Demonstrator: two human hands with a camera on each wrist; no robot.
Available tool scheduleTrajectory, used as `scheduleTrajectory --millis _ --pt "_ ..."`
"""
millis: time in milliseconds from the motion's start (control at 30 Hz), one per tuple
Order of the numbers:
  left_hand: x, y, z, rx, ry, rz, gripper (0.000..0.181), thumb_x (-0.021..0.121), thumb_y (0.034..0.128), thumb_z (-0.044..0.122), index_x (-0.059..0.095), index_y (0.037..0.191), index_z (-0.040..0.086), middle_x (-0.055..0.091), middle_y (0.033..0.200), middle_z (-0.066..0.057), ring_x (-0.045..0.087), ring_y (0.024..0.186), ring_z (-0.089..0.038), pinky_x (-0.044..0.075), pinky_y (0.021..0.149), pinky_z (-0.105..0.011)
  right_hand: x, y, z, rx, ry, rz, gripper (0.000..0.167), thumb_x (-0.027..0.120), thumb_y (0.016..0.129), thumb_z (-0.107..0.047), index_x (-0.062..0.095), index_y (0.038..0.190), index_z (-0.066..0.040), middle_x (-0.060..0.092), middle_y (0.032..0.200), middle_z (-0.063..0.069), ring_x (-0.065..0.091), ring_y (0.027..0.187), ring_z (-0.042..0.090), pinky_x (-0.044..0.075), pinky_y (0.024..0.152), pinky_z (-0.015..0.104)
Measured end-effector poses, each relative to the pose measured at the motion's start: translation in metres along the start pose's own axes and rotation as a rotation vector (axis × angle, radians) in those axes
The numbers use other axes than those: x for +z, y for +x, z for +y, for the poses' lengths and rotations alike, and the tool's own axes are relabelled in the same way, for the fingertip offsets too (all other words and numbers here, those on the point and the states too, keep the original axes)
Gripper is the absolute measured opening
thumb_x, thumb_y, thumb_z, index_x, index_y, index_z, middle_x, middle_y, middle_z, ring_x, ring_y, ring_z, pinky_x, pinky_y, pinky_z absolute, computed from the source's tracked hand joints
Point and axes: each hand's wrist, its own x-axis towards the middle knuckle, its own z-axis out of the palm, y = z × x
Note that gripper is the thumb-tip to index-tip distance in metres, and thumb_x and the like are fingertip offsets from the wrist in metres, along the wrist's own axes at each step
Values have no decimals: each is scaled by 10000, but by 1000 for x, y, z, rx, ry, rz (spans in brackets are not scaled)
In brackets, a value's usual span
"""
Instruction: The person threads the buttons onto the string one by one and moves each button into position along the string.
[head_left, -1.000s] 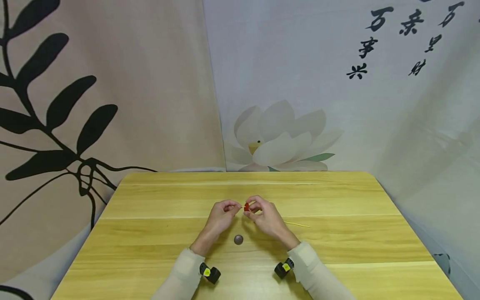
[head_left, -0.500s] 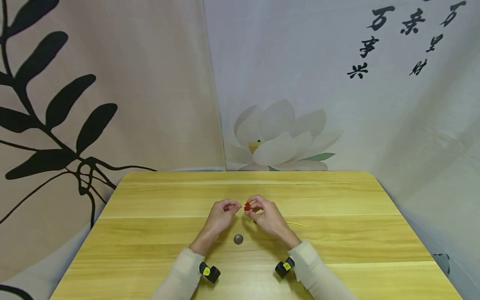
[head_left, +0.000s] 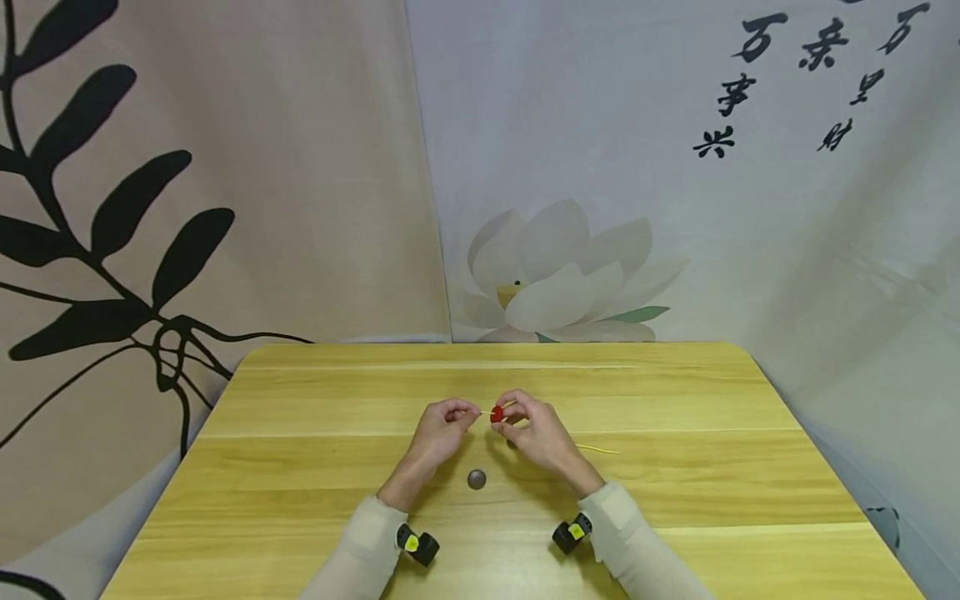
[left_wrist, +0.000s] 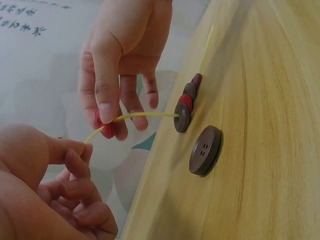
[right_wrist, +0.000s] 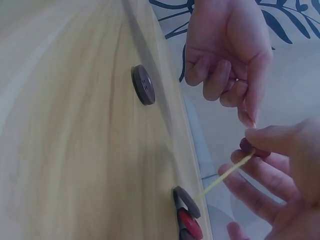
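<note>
My left hand [head_left: 444, 429] pinches the end of a yellow cord [left_wrist: 145, 115] between thumb and forefinger. Just across from it, my right hand [head_left: 534, 433] holds a red button [left_wrist: 104, 125] by its edges, with the cord running through it. Further along the same cord several buttons are strung on the table, with a brown button [left_wrist: 182, 118] at the near end and a smaller red button [left_wrist: 185, 101] behind it. A loose, larger brown button [left_wrist: 205, 150] with holes in its middle lies on the wood, apart from both hands.
The light wooden table [head_left: 337, 500] extends around both hands. The cord's far tail [head_left: 600, 450] lies to the right of my right wrist. Behind the table hangs a printed cloth backdrop [head_left: 322, 167]. Each wrist wears a small black camera.
My right hand has shifted slightly right with the red button. A longer piece of cord now shows between the button and my left fingertips. The loose brown button has stayed put.
</note>
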Motion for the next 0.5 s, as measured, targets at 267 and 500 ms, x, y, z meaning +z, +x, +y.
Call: scheduleTrajectory --millis 267,500 --pt "-1 1 -1 -3 -7 4 215 617 979 182 711 1052 2 529 779 7 452 681 -132 340 540 -210 -2 -1 1 -21 -13 6 243 734 896 -117 626 1114 -117 738 967 -7 668 897 169 543 773 363" --pt "-1 1 -2 3 -9 3 217 618 981 181 707 1050 -4 527 785 7 453 691 -134 344 547 -214 -6 -1 5 -7 -28 19 242 745 889 -143 636 1105 -155 716 980 -30 663 996 211 431 972 572"
